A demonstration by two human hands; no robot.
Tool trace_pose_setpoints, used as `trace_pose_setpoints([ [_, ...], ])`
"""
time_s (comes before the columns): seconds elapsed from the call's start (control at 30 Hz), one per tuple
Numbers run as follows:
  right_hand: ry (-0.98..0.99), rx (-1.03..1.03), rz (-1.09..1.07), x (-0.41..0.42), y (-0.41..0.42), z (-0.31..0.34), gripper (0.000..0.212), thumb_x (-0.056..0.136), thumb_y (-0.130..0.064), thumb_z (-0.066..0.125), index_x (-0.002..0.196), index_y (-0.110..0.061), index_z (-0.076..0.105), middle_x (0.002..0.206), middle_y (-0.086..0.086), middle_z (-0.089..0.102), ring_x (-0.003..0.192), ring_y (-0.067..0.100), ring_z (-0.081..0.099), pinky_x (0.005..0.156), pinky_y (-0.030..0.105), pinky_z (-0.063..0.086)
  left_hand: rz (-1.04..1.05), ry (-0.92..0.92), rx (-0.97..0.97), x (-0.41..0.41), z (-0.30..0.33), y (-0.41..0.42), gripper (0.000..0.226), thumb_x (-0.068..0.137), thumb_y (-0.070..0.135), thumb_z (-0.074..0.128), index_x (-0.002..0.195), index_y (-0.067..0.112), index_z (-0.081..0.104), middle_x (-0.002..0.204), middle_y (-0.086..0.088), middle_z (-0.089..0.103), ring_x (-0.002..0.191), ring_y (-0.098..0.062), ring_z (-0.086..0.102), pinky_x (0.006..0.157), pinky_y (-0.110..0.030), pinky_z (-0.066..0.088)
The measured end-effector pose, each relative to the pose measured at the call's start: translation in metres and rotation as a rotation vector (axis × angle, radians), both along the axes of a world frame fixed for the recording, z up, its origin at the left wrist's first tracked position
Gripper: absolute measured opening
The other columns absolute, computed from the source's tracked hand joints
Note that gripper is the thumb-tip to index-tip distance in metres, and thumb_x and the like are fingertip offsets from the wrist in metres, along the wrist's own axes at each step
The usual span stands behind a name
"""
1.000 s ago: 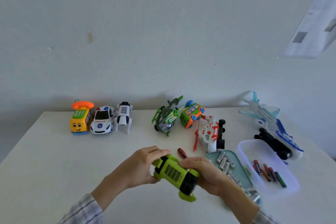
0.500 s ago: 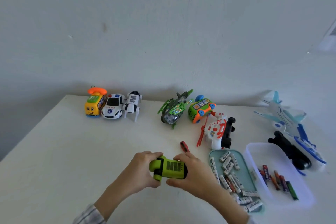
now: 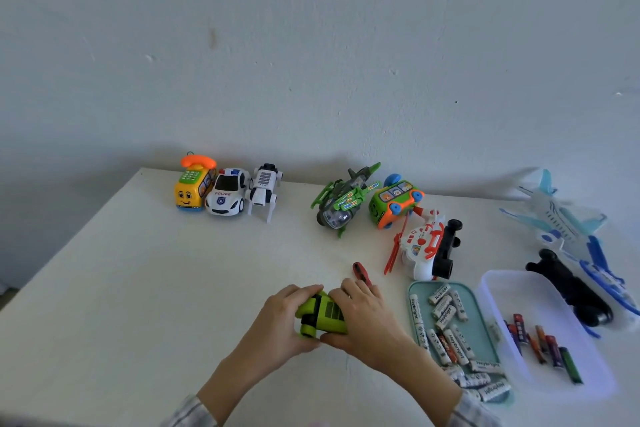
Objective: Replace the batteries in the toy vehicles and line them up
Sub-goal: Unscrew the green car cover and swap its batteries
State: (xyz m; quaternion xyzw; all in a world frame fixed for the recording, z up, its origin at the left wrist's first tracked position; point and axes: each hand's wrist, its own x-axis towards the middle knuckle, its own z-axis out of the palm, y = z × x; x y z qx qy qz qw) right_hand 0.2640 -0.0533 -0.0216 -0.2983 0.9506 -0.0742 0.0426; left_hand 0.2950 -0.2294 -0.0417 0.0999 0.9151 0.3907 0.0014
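A lime-green toy car (image 3: pixel 320 316) lies underside up, low over the table's front middle. My left hand (image 3: pixel 280 322) grips its left end and my right hand (image 3: pixel 365 321) covers its right half. A yellow phone bus (image 3: pixel 192 188), a white police car (image 3: pixel 227 196) and a white robot dog (image 3: pixel 264 189) stand side by side at the back left. A teal tray (image 3: pixel 479 326) of white batteries lies right of my hands. A clear tub (image 3: pixel 498 291) beside it holds several coloured batteries.
A red screwdriver (image 3: pixel 361 272) lies just behind my right hand. A green helicopter (image 3: pixel 341 204), a green-orange bus (image 3: pixel 394 201) and a white-red helicopter (image 3: pixel 427 248) lie behind it. A blue-white plane (image 3: pixel 568 229) and a black toy (image 3: pixel 571 289) occupy the far right. The wall runs along the table's back.
Both hands have turned the green car from tilted to level and brought it down close to the table. My right hand now covers more of it. The view has shifted right.
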Motion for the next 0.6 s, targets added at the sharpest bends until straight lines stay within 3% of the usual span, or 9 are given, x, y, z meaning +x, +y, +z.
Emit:
trace_pose_setpoints([
  [0.3, 0.021, 0.022, 0.096, -0.0027, 0.0018, -0.0037, 0.062, 0.086, -0.065, 0.046, 0.124, -0.016, 0.044, 0.114, -0.001, 0.043, 0.102, 0.018, 0.043, 0.097, 0.032, 0.036, 0.034, -0.027, -0.035, -0.0036, -0.0011, -0.0024, 0.085, 0.061, 0.026, 0.087, 0.137, 0.027, 0.049, 0.102, 0.011, 0.058, 0.093, -0.002, 0.054, 0.081, -0.012, 0.043],
  [0.6, 0.032, 0.001, 0.115, -0.0001, 0.0010, -0.0019, 0.061, 0.086, -0.063, 0.043, 0.121, -0.014, 0.048, 0.111, 0.001, 0.046, 0.098, 0.019, 0.045, 0.092, 0.033, 0.040, 0.080, -0.049, -0.029, -0.0013, -0.0008, -0.0003, 0.085, 0.057, 0.020, 0.088, 0.134, 0.025, 0.053, 0.095, 0.012, 0.057, 0.085, -0.002, 0.053, 0.071, -0.004, 0.037],
])
